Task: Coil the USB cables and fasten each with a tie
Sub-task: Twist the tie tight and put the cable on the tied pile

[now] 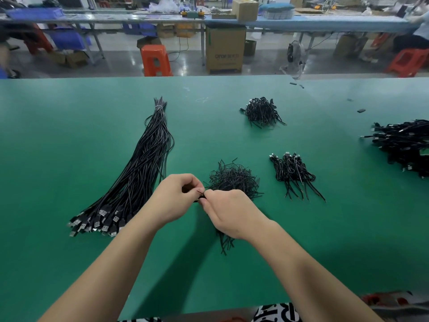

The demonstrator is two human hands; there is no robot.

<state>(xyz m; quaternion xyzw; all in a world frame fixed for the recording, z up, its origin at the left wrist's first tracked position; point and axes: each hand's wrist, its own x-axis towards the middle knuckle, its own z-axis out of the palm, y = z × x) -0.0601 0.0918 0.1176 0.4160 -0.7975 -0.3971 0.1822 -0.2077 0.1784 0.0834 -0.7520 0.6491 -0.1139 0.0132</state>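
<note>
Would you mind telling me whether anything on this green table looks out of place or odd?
Only small things: a few dark scraps lie scattered near the table's far right edge, away from the sorted piles. The long cable bundle, the ties and the coiled cables lie in separate groups. Both hands pinch a tie.

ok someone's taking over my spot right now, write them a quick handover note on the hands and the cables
Left hand grips a coiled cable; right hand pinches a black tie at it, loose cable ends trailing below the right hand.
Long bundle of uncoiled USB cables lies left on the green mat; loose tie pile sits just beyond the hands.
Done: tied coils in piles centre-right, far centre and at the right edge.
Left: finish this tie, then work through the long bundle.
</note>
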